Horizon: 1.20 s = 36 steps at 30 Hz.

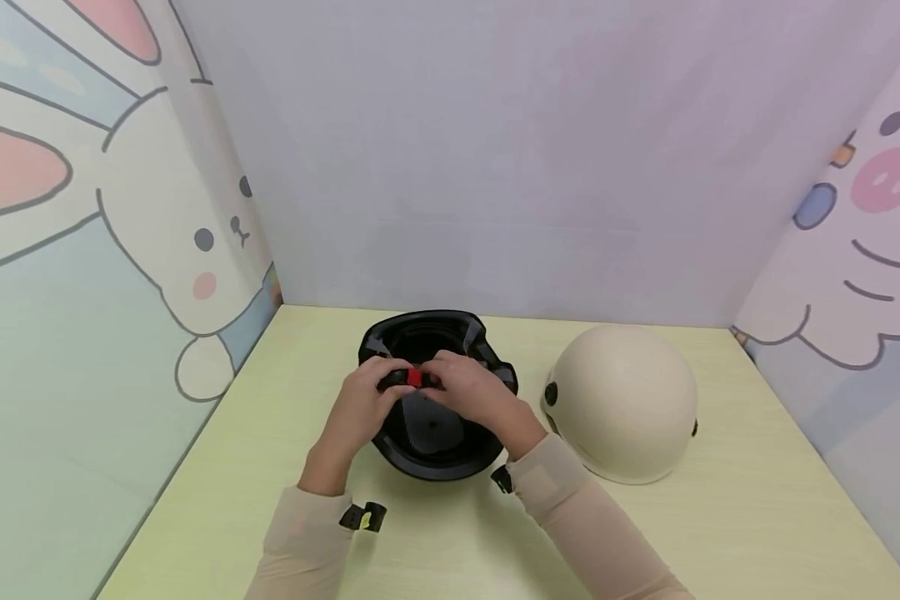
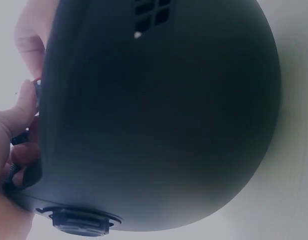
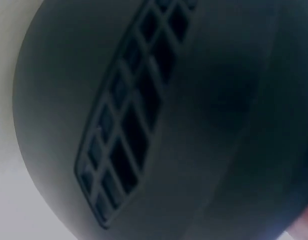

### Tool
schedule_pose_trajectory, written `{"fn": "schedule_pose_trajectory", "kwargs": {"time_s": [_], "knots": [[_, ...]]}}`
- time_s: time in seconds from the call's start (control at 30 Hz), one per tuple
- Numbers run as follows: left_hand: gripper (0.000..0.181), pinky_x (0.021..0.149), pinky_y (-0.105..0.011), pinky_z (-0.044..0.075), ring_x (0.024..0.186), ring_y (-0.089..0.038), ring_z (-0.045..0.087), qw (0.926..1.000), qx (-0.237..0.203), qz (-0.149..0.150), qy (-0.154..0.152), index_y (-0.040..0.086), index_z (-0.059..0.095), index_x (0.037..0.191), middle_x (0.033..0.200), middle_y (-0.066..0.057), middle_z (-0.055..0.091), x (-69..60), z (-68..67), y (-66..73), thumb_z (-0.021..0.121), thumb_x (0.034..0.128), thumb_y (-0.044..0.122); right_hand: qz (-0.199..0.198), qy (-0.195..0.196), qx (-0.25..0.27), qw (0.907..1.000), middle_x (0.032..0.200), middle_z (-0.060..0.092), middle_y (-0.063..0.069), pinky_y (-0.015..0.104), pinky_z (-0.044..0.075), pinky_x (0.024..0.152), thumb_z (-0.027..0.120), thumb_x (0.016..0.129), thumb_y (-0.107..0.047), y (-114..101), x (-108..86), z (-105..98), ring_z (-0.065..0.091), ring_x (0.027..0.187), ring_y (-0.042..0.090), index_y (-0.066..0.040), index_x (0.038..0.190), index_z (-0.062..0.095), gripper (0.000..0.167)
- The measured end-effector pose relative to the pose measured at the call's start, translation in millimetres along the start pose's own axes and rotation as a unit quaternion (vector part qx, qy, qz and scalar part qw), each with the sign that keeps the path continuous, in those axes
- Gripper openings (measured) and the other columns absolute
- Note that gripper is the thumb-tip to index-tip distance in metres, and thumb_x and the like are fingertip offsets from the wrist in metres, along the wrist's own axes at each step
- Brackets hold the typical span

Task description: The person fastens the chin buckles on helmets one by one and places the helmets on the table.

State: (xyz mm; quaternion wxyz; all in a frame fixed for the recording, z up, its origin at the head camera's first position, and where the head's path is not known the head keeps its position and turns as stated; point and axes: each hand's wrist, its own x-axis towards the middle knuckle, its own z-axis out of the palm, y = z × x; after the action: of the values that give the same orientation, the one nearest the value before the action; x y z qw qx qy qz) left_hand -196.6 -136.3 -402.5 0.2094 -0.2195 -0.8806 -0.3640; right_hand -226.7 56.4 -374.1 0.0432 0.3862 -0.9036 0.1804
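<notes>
A black helmet lies upside down on the table, its hollow inside facing up. Above that opening is a chin-strap buckle, black with a red part. My left hand pinches the buckle's left end between thumb and fingers. From the other side, my right hand grips its right end, the fingers partly covering it. Whether the two buckle halves are joined is hidden. In the left wrist view the helmet's smooth outer shell fills most of the picture; a vent grille shows in the right wrist view.
A cream helmet stands dome up on the pale yellow table, right of the black one and close to my right forearm. A plain curtain-like wall rises behind the table, with cartoon-printed panels on both sides.
</notes>
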Motion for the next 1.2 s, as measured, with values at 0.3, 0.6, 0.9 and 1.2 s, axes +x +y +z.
{"fn": "schedule_pose_trajectory", "kwargs": {"time_s": [0.3, 0.6, 0.9, 1.2], "knots": [[0.029, 0.075, -0.04, 0.051, 0.088, -0.021, 0.06, 1.0, -0.009, -0.003, -0.001, 0.008, 0.069, 0.111, 0.101, -0.007, 0.061, -0.7, 1.9, -3.6, 0.076, 0.0837, 0.012, 0.008, 0.051, 0.041, 0.9978, 0.093, 0.057, 0.003, 0.025, 0.049, 0.069, 0.074, 0.088, -0.015, 0.6, -0.8, 6.6, 0.057, 0.079, 0.014, -0.003, 0.111, 0.068, 0.026], [0.036, 0.075, -0.04, 0.051, 0.085, -0.022, 0.06, 0.9978, 0.057, -0.026, -0.023, 0.008, 0.067, 0.122, 0.101, -0.009, 0.063, -2.9, 2.4, -6.4, 0.073, 0.0883, 0.02, 0.036, 0.055, 0.03, 0.9974, 0.091, 0.054, 0.002, 0.027, 0.048, 0.067, 0.074, 0.089, -0.016, 5.6, -3.9, 12.3, 0.054, 0.075, 0.012, -0.005, 0.116, 0.068, 0.03], [0.044, 0.081, -0.045, 0.049, 0.095, -0.031, 0.059, 0.9911, 0.119, -0.058, -0.006, 0.007, 0.062, 0.13, 0.106, -0.015, 0.062, -11.0, 2.6, -8.5, 0.07, 0.0923, 0.027, 0.021, 0.134, 0.036, 0.9901, 0.099, 0.053, 0.006, 0.027, 0.05, 0.07, 0.075, 0.087, -0.007, 23.9, -21.0, 12.0, 0.058, 0.082, 0.015, -0.006, 0.111, 0.07, 0.025], [0.035, 0.09, -0.052, 0.044, 0.113, -0.038, 0.05, 0.9941, 0.068, -0.052, 0.067, 0.001, 0.066, 0.119, 0.122, -0.02, 0.055, -28.8, 9.6, -17.4, 0.074, 0.0884, 0.015, 0.068, 0.266, 0.097, 0.9568, 0.123, 0.053, 0.015, 0.044, 0.048, 0.087, 0.073, 0.087, -0.003, 51.3, -46.8, 18.5, 0.054, 0.109, 0.029, -0.002, 0.111, 0.07, 0.024]]}}
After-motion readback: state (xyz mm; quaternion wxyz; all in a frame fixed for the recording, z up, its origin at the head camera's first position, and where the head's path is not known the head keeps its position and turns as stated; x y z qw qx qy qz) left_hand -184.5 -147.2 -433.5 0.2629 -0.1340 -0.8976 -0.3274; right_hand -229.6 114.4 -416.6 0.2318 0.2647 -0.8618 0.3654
